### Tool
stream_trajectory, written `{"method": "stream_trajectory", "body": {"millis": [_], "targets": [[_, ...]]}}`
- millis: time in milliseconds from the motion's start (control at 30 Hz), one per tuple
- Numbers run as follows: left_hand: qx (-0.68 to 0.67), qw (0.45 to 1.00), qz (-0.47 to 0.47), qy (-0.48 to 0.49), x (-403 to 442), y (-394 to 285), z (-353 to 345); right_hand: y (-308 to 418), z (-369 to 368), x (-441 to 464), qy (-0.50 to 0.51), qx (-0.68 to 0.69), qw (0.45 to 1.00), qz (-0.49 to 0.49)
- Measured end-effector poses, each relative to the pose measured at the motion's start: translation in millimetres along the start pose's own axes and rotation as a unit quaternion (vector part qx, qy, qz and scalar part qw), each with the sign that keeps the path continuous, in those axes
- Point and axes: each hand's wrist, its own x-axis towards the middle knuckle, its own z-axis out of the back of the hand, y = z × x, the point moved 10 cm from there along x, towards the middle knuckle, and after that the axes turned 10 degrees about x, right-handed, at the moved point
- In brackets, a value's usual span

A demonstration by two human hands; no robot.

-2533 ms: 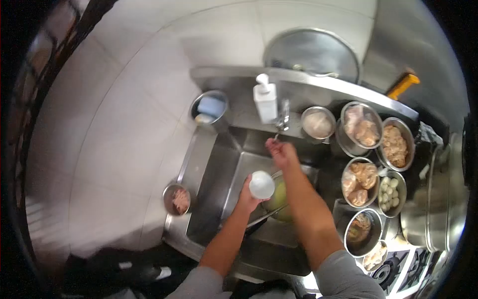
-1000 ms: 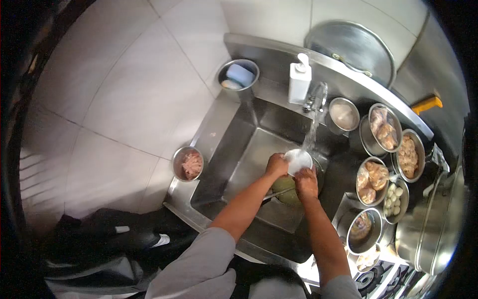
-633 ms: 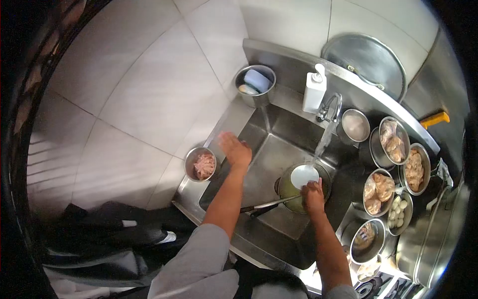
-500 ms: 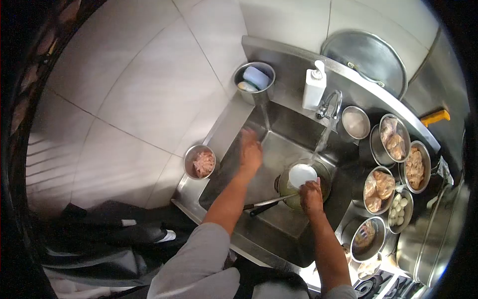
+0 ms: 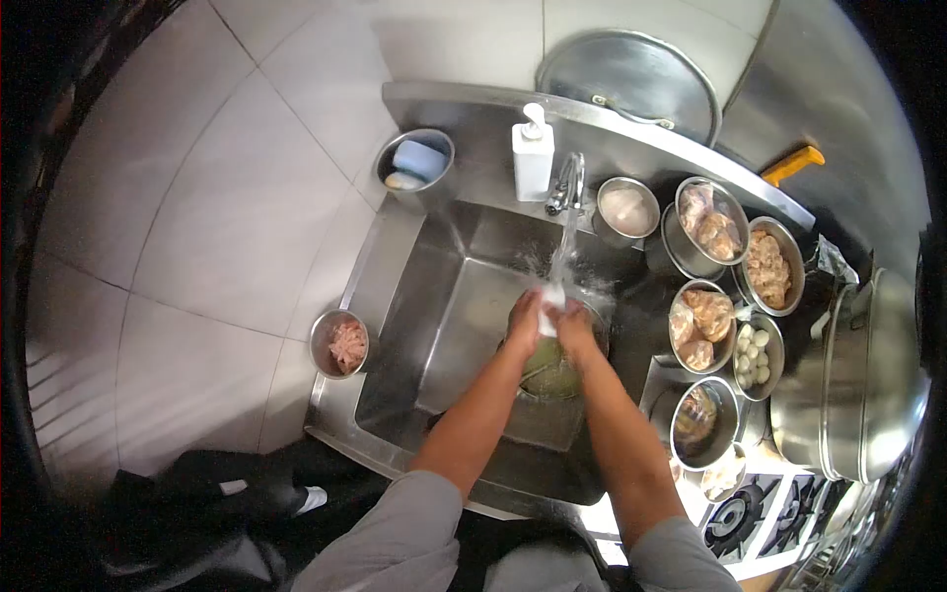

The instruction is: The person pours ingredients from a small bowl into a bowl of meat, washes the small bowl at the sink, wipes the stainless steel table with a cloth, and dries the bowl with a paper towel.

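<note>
A small white bowl is held between both my hands in the stream from the faucet, and water splashes off it. My left hand has its fingers closed on the bowl's left side. On the other side, my right hand grips it too; the fingertips are partly hidden. Beneath the hands, a pot with greenish contents stands in the steel sink, partly covered by my forearms.
Metal containers of meat, eggs and other food crowd the right ledge. A soap pump bottle and a tub with sponges are behind the sink. A cup of pink meat sits left. A stove is lower right.
My left hand has come across from the sink's left side to the white bowl. The bowl is now up in the water stream, edge-on. The whole view has shifted.
</note>
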Motion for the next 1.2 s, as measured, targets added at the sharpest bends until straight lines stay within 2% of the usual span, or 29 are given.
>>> {"method": "stream_trajectory", "body": {"millis": [33,67,100,167,233,267,300,333,400,433,467,500,533,567,600,633,667,700,767,800,833,867,933,967,1000,1033,1100,1167,1200], "targets": [[0.001,1.000,-0.002,0.005,-9.1,-6.4,-3.5,21.1,-7.2,-13.3,0.069,-0.076,0.994,0.030],[0.010,0.999,0.028,-0.020,-22.3,-7.7,-2.2,23.8,-9.1,-15.1,0.070,-0.077,0.990,0.100],[0.019,0.997,0.060,-0.046,-34.5,-10.8,0.8,11.3,-4.4,-19.0,0.064,-0.076,0.990,0.100],[0.087,0.993,0.071,-0.039,-33.1,-17.1,6.7,33.9,1.3,-42.7,0.055,-0.285,0.944,0.158],[0.144,0.984,0.101,-0.031,-36.2,-30.2,9.3,31.4,15.3,-49.6,0.022,-0.245,0.949,0.195],[0.152,0.982,0.097,-0.060,-16.7,-28.4,23.6,42.9,21.9,-58.7,0.037,-0.212,0.965,0.149],[0.149,0.986,0.048,-0.052,-7.6,-50.3,19.8,45.0,27.3,-64.7,0.051,-0.177,0.978,0.102],[0.147,0.988,0.002,-0.039,-0.5,-75.6,12.7,37.8,35.1,-72.9,0.022,-0.135,0.982,0.127],[0.174,0.983,-0.039,-0.038,4.5,-126.5,-14.4,-40.7,31.5,-76.3,0.058,-0.020,0.998,0.002],[0.171,0.984,-0.051,0.020,25.3,-133.3,-27.4,-45.3,32.9,-91.5,0.089,-0.015,0.996,-0.006],[0.238,0.966,-0.035,0.092,56.2,-125.1,-31.3,-56.9,30.5,-111.7,0.116,0.134,0.982,-0.060],[0.317,0.945,-0.014,0.075,34.8,-146.3,-60.1,-14.7,52.0,-138.7,0.131,-0.007,0.987,-0.094],[0.256,0.961,0.045,0.097,54.4,-135.2,-65.2,-42.7,45.1,-144.2,0.114,0.108,0.986,-0.053],[0.270,0.949,-0.003,0.165,57.6,-139.9,-75.4,-12.3,70.5,-178.1,0.077,0.178,0.964,-0.182],[0.299,0.939,0.036,0.169,67.3,-137.3,-82.0,7.8,87.0,-203.1,0.055,0.179,0.950,-0.248],[0.314,0.930,0.010,0.189,69.8,-139.2,-84.3,11.4,98.4,-222.7,0.043,0.184,0.932,-0.309],[0.311,0.931,0.030,0.187,93.2,-132.4,-77.0,1.7,99.1,-229.0,0.038,0.242,0.924,-0.294],[0.336,0.931,0.076,0.119,94.0,-133.6,-73.3,-11.6,92.1,-236.9,0.044,0.295,0.915,-0.273],[0.364,0.924,0.068,0.097,85.0,-140.6,-73.3,-33.7,78.5,-245.9,0.088,0.385,0.884,-0.251],[0.360,0.925,0.068,0.097,93.9,-136.8,-64.7,-33.6,76.3,-260.0,0.082,0.462,0.839,-0.275],[0.395,0.917,-0.057,0.032,163.2,-135.7,-26.6,-19.9,85.5,-271.5,0.082,0.480,0.827,-0.281],[0.438,0.880,-0.175,-0.048,198.9,-142.6,-3.0,-20.2,88.3,-277.2,0.089,0.499,0.815,-0.279],[0.410,0.911,-0.032,-0.009,112.3,-155.6,-24.3,-20.3,92.7,-287.9,0.093,0.519,0.805,-0.273],[0.632,0.745,-0.199,-0.076,96.8,-181.6,-35.2,-13.5,95.0,-294.1,0.098,0.539,0.793,-0.266],[0.783,0.498,-0.346,-0.139,64.7,-194.3,-57.1,-6.9,96.3,-300.5,0.106,0.559,0.780,-0.261],[0.782,0.498,-0.349,-0.139,53.1,-193.4,-56.6,-3.0,98.8,-306.0,0.105,0.560,0.781,-0.258],[0.742,0.567,-0.316,-0.165,36.2,-198.3,-39.6,6.3,106.6,-313.2,0.114,0.585,0.763,-0.249],[0.780,0.501,-0.368,-0.078,94.2,-168.5,-7.9,-4.1,105.4,-313.0,0.121,0.606,0.750,-0.234],[0.764,0.543,-0.345,-0.044,82.6,-159.8,-1.5,-12.0,102.7,-310.9,0.136,0.627,0.735,-0.220]]}}
